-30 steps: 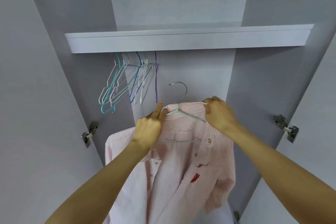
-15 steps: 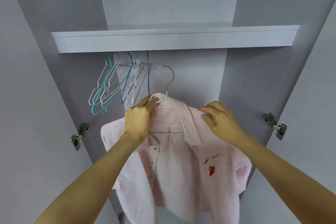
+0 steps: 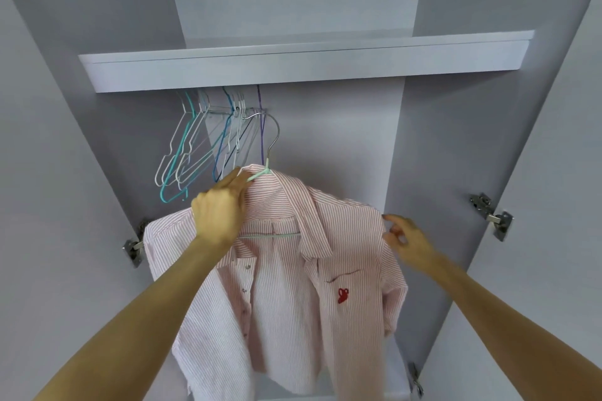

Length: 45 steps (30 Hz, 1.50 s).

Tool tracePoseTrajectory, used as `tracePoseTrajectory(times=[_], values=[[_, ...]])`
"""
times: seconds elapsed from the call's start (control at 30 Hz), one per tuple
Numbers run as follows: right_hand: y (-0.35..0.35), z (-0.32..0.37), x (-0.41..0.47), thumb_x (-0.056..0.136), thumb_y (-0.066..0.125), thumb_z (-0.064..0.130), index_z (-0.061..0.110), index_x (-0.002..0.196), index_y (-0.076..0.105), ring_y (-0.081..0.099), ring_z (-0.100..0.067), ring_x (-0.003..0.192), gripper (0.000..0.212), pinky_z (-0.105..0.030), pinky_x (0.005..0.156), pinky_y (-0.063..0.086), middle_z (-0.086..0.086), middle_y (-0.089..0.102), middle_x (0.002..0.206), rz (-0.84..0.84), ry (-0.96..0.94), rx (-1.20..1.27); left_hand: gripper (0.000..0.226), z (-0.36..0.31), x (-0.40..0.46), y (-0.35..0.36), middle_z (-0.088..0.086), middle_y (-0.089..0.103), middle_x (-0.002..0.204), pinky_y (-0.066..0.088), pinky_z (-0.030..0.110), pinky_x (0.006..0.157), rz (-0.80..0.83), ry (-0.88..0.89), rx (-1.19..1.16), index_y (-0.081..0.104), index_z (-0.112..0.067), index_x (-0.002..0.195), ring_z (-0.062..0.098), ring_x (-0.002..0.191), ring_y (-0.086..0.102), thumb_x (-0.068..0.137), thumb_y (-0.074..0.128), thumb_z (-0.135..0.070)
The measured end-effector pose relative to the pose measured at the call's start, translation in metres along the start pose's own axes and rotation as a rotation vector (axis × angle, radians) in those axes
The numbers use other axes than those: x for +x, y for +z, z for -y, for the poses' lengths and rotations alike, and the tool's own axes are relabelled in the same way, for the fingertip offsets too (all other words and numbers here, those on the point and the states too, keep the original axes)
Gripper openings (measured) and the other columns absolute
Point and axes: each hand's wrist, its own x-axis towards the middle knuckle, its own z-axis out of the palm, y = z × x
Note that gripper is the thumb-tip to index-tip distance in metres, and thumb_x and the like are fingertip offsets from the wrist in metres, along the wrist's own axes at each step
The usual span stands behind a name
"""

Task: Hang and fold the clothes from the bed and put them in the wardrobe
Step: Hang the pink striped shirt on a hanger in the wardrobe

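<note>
While the left hand grips the collar and pale green wire hanger of a pink-and-white striped cotton shirt, it hangs lengthwise downward below the white wardrobe shelf, front facing the viewer; the right hand, fingers loosely spread, touches its shoulder.

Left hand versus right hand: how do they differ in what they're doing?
The left hand grips the striped shirt at the collar beside the hanger neck; the right hand is at the shirt's shoulder, fingers loose, holding nothing. The left is higher. Both are bare and reach into the wardrobe.
</note>
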Motion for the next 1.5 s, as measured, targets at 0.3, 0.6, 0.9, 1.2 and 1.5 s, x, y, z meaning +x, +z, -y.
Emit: tracePoseTrajectory(times=[0.3, 0.6, 0.9, 1.2, 1.5], values=[[0.018, 0.017, 0.010, 0.094, 0.047, 0.008, 0.009, 0.079, 0.045, 0.040, -0.015, 0.059, 0.015, -0.021, 0.054, 0.034, 0.002, 0.044, 0.063, -0.240, -0.067, 0.138, 0.045, 0.041, -0.024, -0.002, 0.017, 0.071, 0.096, 0.045, 0.034, 0.035, 0.045, 0.096, 0.165, 0.070, -0.002, 0.102, 0.033, 0.037, 0.058, 0.062, 0.053, 0.011], [-0.001, 0.032, -0.025, 0.086, 0.057, 0.010, 0.010, 0.063, 0.053, 0.049, -0.023, 0.064, 0.023, -0.025, 0.061, 0.030, 0.003, 0.054, 0.066, -0.197, -0.303, -0.238, 0.047, 0.035, -0.021, 0.006, 0.027, 0.067, 0.071, 0.045, 0.042, 0.036, 0.081, -0.144, 0.118, 0.070, 0.000, 0.099, 0.038, 0.031, 0.051, 0.057, 0.064, 0.020], [0.004, 0.043, -0.008, 0.090, 0.058, 0.029, 0.015, 0.132, 0.047, 0.043, -0.023, 0.122, 0.046, -0.040, 0.102, 0.034, -0.004, 0.046, 0.133, -0.200, -0.289, -0.207, 0.037, -0.001, -0.002, 0.005, 0.011, 0.073, 0.090, 0.049, 0.036, 0.041, 0.059, -0.055, 0.017, 0.072, -0.010, 0.101, 0.034, 0.047, 0.063, 0.070, 0.072, 0.009], [0.012, 0.082, 0.011, 0.096, 0.046, 0.032, 0.008, 0.111, 0.056, 0.059, -0.026, 0.089, 0.030, -0.030, 0.067, 0.041, -0.002, 0.062, 0.094, -0.158, -0.529, -0.305, 0.027, -0.011, 0.004, 0.004, 0.004, 0.073, 0.096, 0.051, 0.027, 0.046, -0.031, 0.018, -0.109, 0.074, -0.012, 0.096, 0.023, 0.070, 0.071, 0.072, 0.077, 0.000], [0.000, 0.074, 0.002, 0.099, 0.040, 0.030, 0.015, 0.079, 0.041, 0.033, -0.006, 0.047, 0.025, -0.015, 0.046, 0.025, 0.010, 0.036, 0.055, 0.083, -0.533, -0.351, 0.018, -0.011, -0.008, 0.028, 0.007, 0.071, 0.093, 0.038, 0.028, 0.060, 0.196, -0.246, -0.401, 0.051, -0.009, 0.108, 0.036, 0.074, 0.065, 0.092, 0.057, -0.012]])
